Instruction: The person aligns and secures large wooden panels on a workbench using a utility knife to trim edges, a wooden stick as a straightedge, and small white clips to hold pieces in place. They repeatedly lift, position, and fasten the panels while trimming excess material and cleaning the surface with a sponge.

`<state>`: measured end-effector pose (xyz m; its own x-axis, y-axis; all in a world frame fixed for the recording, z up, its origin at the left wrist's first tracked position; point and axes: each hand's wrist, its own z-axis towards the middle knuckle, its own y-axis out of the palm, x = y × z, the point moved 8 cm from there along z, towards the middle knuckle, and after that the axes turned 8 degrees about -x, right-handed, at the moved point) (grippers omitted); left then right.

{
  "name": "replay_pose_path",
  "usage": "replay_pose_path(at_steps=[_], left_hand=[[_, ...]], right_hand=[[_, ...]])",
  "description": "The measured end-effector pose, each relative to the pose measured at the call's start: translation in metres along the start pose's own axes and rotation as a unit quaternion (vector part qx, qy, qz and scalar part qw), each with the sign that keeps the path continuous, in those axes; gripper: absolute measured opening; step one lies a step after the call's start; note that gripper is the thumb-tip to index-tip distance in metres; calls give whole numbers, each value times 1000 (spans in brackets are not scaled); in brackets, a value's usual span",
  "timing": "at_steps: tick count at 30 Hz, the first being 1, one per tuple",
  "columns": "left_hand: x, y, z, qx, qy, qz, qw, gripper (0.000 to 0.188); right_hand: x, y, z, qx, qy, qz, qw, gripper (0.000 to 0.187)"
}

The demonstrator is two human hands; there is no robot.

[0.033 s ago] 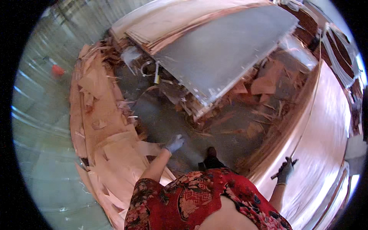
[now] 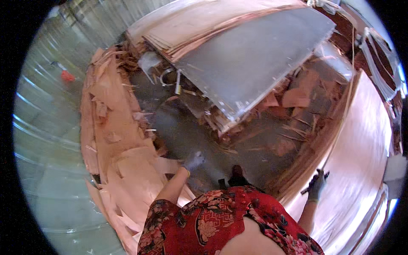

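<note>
My right hand point(image 2: 315, 187), in a grey glove with dark fingers, is closed over a pale veneer stack point(image 2: 359, 140) on the right. From it a long thin stick point(image 2: 342, 117) runs away from me along the stack's inner edge. A small dark piece juts from the hand's left side; I cannot make out whether it is a finger or a handle. My left hand point(image 2: 194, 161), in a pale glove, hangs low over the dark floor beside the left pile of veneer sheets point(image 2: 136, 170). Motion blurs its fingers, and nothing held shows.
Ahead, a grey board point(image 2: 255, 59) lies with one corner toward me, beside layered veneer sheets point(image 2: 208, 25). Torn veneer scraps point(image 2: 297, 97) litter the floor point(image 2: 182, 127) around it. A red object point(image 2: 67, 76) stands at far left. My shoe point(image 2: 237, 171) shows below.
The whole view has shifted slightly, with the board and piles a little further right. Both hands keep nearly the same places, and the right still grips the stick.
</note>
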<state>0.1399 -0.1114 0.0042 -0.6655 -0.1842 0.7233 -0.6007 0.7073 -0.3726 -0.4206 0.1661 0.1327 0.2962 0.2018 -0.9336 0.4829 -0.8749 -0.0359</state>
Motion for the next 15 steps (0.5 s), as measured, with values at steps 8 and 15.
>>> replay_pose_path(at_steps=[8,15], left_hand=[[-130,-84,-46,87,86,-89,988,27],[-101,-235,-29,112,28,-305,945,24]], right_hand=[[-89,420,-15,-317,66,90,942,29],[-49,669,-60,-474,176,237,830,32]])
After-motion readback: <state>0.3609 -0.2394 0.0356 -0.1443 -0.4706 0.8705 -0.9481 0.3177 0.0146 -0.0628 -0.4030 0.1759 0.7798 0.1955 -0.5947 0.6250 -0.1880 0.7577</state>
